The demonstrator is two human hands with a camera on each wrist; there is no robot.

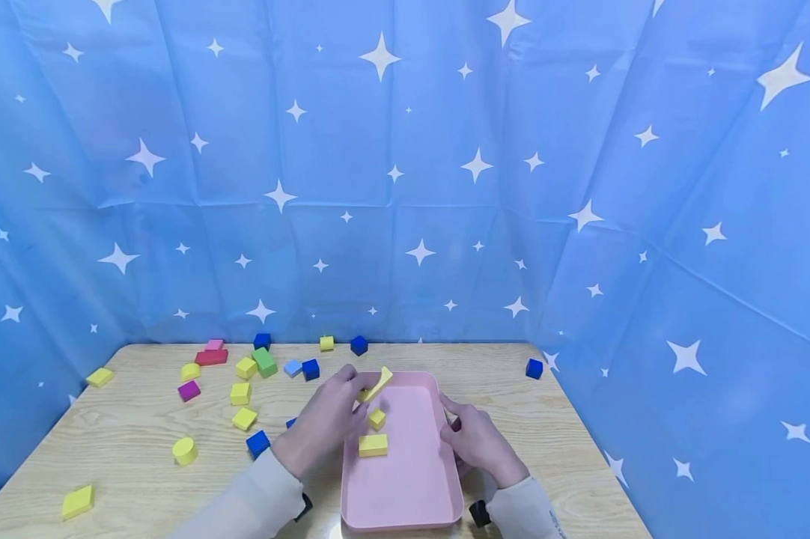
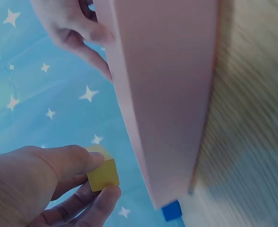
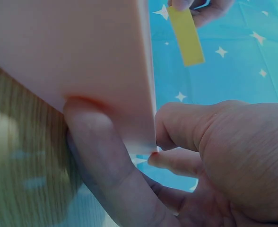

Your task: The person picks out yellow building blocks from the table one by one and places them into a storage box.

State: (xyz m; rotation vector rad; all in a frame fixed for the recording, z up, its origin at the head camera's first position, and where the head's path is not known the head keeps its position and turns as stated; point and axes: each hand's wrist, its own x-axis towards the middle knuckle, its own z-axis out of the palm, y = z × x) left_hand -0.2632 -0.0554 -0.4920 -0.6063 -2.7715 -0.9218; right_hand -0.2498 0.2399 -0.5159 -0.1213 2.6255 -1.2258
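Observation:
My left hand pinches a yellow block between thumb and fingers, over the far left part of a pink tray. In the right wrist view the held yellow block shows a long, flat rectangular side. My right hand grips the tray's right side, its thumb at the rim and a finger against the outer wall. Inside the tray lie a small yellow block and a longer yellow rectangular block.
Left of the tray, several blocks lie scattered, among them a yellow cylinder, a green block, a red block and a blue cube. One blue cube sits near the table's far right corner. A starry blue curtain hangs behind.

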